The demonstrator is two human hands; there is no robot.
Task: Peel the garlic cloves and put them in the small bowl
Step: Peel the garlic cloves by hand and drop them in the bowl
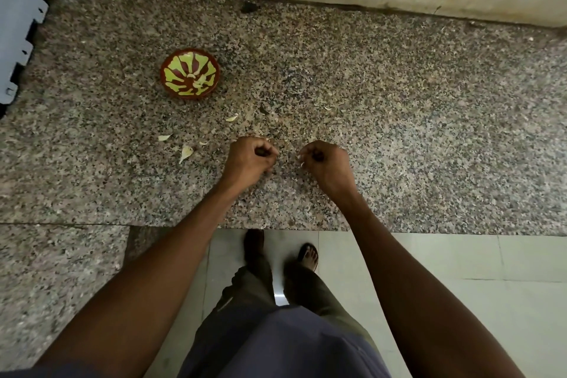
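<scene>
Head view, one entry, places taken from the small bowl (190, 74). Counter (399, 101): speckled granite, bearing all items. Small bowl: red-brown with yellow-green petal pattern, upright; pale peeled garlic cloves (198, 80) lie in its bottom, count unclear. Loose cloves or skins (186, 153): several pale pieces on the counter below the bowl, toward the person; which of the two they are cannot be told. Left hand (250, 156): below and right of the bowl, fingers curled in, contents hidden. Right hand (325, 161): farther right, fingers curled, a pale scrap at the fingertips, probably skin or a clove. Hands sit close together, apart, low over the counter, likely so that peelings fall there and the bowl is within reach.
</scene>
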